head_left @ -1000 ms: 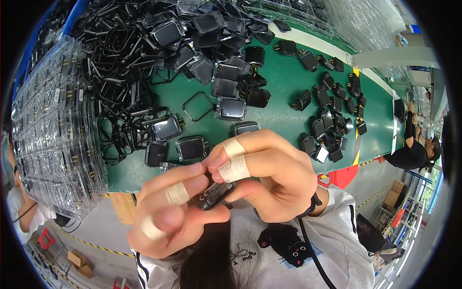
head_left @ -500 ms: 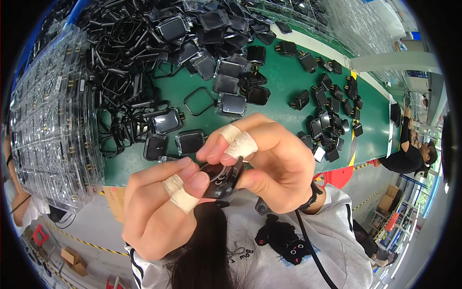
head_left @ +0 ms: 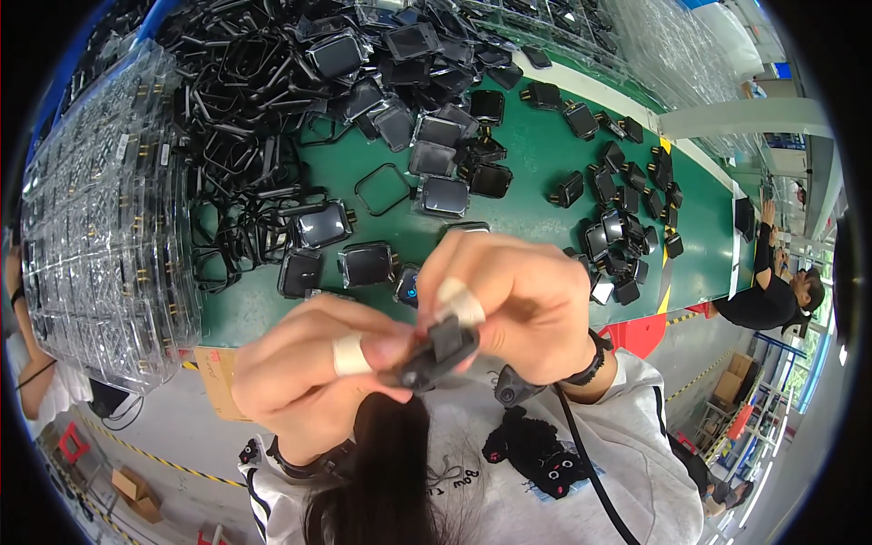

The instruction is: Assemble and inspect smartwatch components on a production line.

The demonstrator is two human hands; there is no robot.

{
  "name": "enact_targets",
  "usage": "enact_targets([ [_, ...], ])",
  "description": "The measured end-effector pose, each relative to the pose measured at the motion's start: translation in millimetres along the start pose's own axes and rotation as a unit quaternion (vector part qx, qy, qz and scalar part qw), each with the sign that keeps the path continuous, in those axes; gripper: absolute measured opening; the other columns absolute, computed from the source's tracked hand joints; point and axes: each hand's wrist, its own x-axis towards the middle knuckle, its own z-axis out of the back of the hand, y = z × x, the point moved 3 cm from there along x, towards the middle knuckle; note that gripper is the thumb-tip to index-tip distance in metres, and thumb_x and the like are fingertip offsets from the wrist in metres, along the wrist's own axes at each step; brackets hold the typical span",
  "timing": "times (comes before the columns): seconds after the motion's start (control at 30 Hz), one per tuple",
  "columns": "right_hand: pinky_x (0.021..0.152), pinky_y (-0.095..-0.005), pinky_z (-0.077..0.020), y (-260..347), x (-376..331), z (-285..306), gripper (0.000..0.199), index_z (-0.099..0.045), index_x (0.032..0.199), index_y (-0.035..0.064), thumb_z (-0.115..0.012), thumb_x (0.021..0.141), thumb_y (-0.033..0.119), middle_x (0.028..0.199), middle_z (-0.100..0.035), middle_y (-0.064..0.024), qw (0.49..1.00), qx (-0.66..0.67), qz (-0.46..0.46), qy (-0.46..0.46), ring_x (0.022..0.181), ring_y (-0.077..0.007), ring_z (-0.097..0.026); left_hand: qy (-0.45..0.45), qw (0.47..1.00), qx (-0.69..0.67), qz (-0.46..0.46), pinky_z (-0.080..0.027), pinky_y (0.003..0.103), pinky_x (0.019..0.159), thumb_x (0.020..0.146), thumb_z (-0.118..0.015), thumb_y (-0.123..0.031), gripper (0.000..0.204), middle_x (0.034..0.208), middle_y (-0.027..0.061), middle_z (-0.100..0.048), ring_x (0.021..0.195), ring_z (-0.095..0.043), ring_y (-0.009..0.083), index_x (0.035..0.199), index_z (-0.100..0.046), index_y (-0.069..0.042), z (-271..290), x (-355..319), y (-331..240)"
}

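A black watch case (head_left: 440, 356) is held edge-on between both my hands, above the near edge of the table. My left hand (head_left: 313, 363) pinches one end of it, and my right hand (head_left: 531, 304) grips it from the other side; tape wraps some fingers on each. Part of the case is hidden by the fingers. Just beyond my hands lie watch cases with dark screens (head_left: 367, 264), one small unit with a lit blue spot (head_left: 408, 285), and a lone rectangular black frame (head_left: 382, 189).
Black frames (head_left: 245, 136) heap up at the far left, beside stacked clear plastic trays (head_left: 100, 227). Several finished-looking watch cases (head_left: 627, 195) lie scattered on the green table (head_left: 518, 195) at right. Another person (head_left: 786, 295) sits at the far right, near a red stool (head_left: 636, 331).
The watch case has been turned from its printed back to edge-on. My left hand has shifted slightly right, and both hands have closed in around the case.
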Motion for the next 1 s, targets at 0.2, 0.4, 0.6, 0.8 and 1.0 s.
enact_targets([
  [0.2, 0.062, -0.0338, -0.0470, 4.2, -2.8, -7.9, 0.019, -0.058, 0.080, -0.0007, -0.072, 0.080, 0.012, 0.086, -0.061, -0.0113, 0.999, 0.034, 0.000, 0.007, 0.076, -0.0256, -0.060, -0.003, 0.999, -0.039, 0.036, -0.049, 0.027, 0.054, 0.068, -0.068, 0.010, 0.014, 0.068, 0.0096, -0.063, 0.064, -0.063, 0.0218, 0.080, -0.066, 0.002, 0.1, -2.8, 1.4],
  [0.4, 0.061, -0.0324, -0.0486, 10.1, 8.1, -3.3, 0.021, -0.061, 0.088, -0.0024, -0.074, 0.077, 0.010, 0.088, -0.062, -0.0130, 0.996, -0.082, 0.022, 0.014, 0.075, -0.0252, -0.061, 0.002, 0.999, 0.033, -0.006, -0.050, 0.029, 0.058, 0.071, -0.066, 0.009, 0.012, 0.073, 0.0099, -0.064, 0.068, -0.064, 0.0227, 0.079, -0.067, 0.000, 4.6, 0.8, 12.3],
  [0.6, 0.066, -0.0331, -0.0527, 29.0, 2.2, -11.3, 0.031, -0.064, 0.094, -0.0069, -0.075, 0.070, 0.008, 0.090, -0.063, -0.0156, 0.950, -0.305, 0.055, 0.021, 0.075, -0.0267, -0.063, 0.040, 0.979, 0.191, -0.049, -0.052, 0.033, 0.064, 0.074, -0.066, 0.008, 0.017, 0.087, 0.0143, -0.064, 0.078, -0.065, 0.0264, 0.088, -0.067, -0.002, -4.1, 0.0, -4.5],
  [0.8, 0.063, -0.0353, -0.0524, 36.2, 1.9, -28.3, 0.019, -0.061, 0.083, -0.0075, -0.069, 0.070, 0.005, 0.087, -0.059, -0.0160, 0.924, -0.357, 0.137, 0.009, 0.074, -0.0293, -0.061, 0.039, 0.974, 0.223, -0.015, -0.052, 0.038, 0.066, 0.081, -0.062, -0.001, 0.031, 0.101, 0.0232, -0.060, 0.083, -0.063, 0.0323, 0.110, -0.053, 0.006, -19.4, -2.4, -17.7],
  [1.0, 0.058, -0.0414, -0.0537, 54.5, -21.2, -56.8, 0.012, -0.060, 0.075, -0.0081, -0.062, 0.067, 0.000, 0.084, -0.057, -0.0183, 0.889, -0.416, 0.188, 0.040, 0.071, -0.0343, -0.061, 0.227, 0.917, 0.327, -0.014, -0.051, 0.039, 0.067, 0.087, -0.062, -0.021, 0.045, 0.103, 0.0266, -0.059, 0.081, -0.061, 0.0352, 0.114, -0.047, 0.012, -23.9, -26.8, -36.5],
])
